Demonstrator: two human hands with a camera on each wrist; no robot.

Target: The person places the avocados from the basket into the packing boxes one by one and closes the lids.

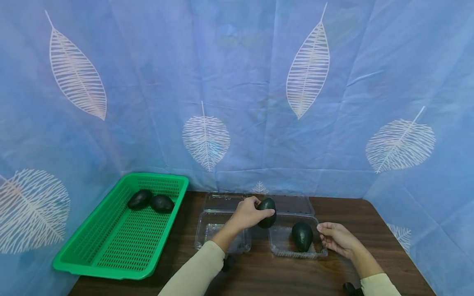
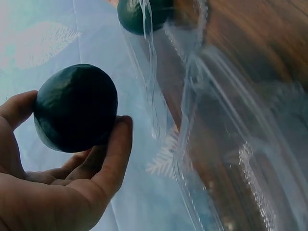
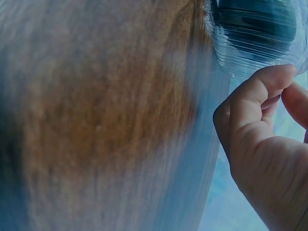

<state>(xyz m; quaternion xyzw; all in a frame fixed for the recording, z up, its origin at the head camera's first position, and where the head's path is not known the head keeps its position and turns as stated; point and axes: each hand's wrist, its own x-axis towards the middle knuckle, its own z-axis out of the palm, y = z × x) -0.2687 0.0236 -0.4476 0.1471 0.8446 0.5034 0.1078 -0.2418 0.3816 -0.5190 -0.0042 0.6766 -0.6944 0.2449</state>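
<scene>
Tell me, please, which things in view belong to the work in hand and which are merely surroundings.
Seemingly in use:
left hand, gripping a dark green oval avocado
right hand, at the edge of a clear plastic container holding another avocado
second clear plastic container
green slotted plastic basket with two more avocados

Surroundings:
brown wooden table
blue cloth with white leaf prints

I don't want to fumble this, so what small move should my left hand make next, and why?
I'd probably lower the held avocado into the left part of the right-hand clear container. Your left hand has it near that side, the second avocado lies farther right, leaving room, and your right hand seems to pinch the right rim.
</scene>
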